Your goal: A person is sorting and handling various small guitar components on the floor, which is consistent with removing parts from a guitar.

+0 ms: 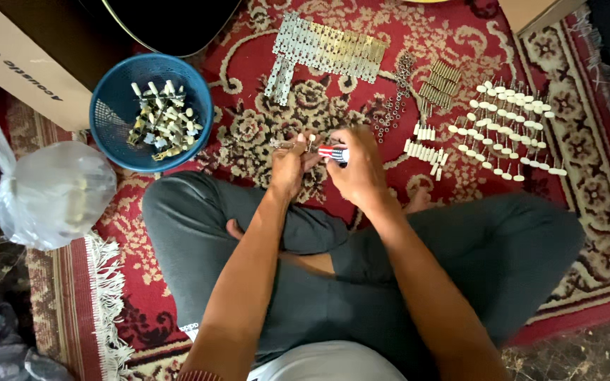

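Red-striped screwdriver handle (pixel 335 153) clamped in my right hand (pixel 356 169); left hand (pixel 287 166) pinches a small metal tuner part (pixel 292 144), blue basket (pixel 111 106) w/ assembled tuners nearby.

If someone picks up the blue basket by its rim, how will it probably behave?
The blue basket looks like thin perforated plastic, so it may flex a little. The small metal parts with white knobs fill only its bottom, so it is probably light but bottom-heavy. The loose parts would likely slide and rattle if it tilts.
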